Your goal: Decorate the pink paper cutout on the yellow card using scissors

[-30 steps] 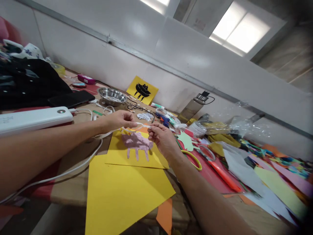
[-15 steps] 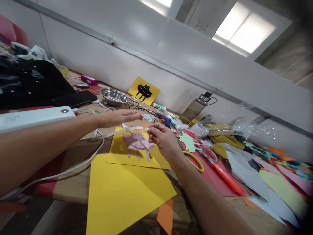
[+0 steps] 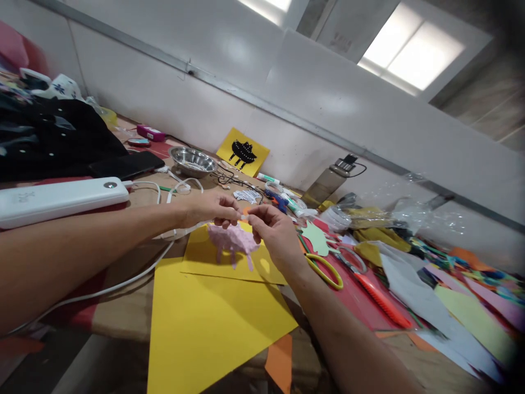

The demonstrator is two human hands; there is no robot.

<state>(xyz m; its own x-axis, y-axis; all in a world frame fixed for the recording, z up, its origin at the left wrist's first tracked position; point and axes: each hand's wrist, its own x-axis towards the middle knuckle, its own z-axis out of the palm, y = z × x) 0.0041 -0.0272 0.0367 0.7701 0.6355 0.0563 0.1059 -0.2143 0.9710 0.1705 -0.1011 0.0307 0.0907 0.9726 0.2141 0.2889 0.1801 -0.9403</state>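
Note:
My left hand [image 3: 215, 209] and my right hand [image 3: 275, 225] meet fingertip to fingertip above the yellow paper. Each is closed in a pinch on a thin white strip [image 3: 245, 217], of which only a short bit shows between the fingers. Just below them lies a pink cut-out shape with legs [image 3: 233, 243], its upper edge partly covered by the left fingers. It rests on a yellow sheet [image 3: 197, 262], which overlaps a larger yellow sheet [image 3: 217, 323] nearer to me.
Right of my hands are yellow-handled scissors [image 3: 328, 271], a pale green cut-out [image 3: 316, 238] and an orange cutter [image 3: 381, 301]. A white power bank [image 3: 61, 200] with a cable lies left. Behind stand a steel bowl [image 3: 192, 160], a blue glue gun [image 3: 276, 201] and a bottle [image 3: 328, 180].
My left hand, stretched flat above the strip before, has come down and closed its fingers beside my right fingertips. The right hand stays nearly in place, and less of the white strip shows.

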